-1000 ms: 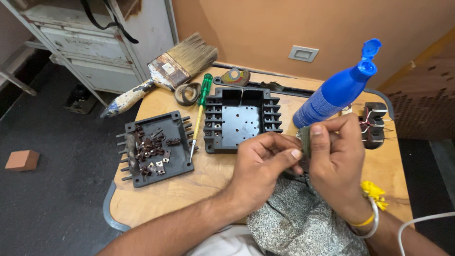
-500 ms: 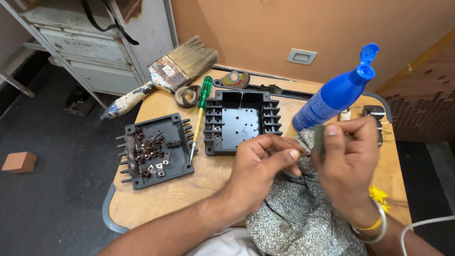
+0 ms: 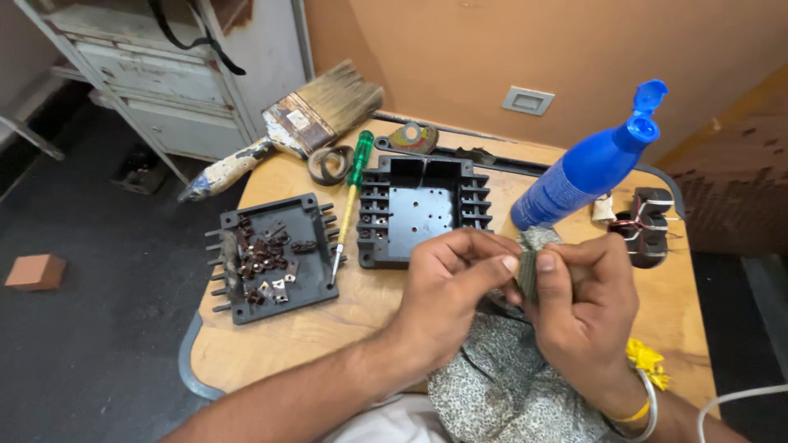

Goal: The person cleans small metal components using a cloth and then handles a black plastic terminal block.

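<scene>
Both hands, the left hand (image 3: 447, 283) and right hand (image 3: 579, 303), pinch a small grey-green piece (image 3: 526, 271) above the table's (image 3: 246, 353) near edge, and a slip might knock over the blue bottle (image 3: 587, 168) just behind.

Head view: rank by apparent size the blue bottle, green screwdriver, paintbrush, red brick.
1. paintbrush, longest span
2. blue bottle and green screwdriver: similar length, bottle bulkier; the screwdriver runs away from the camera, so unsure
3. red brick, smallest, though it lies lower on the floor
</scene>
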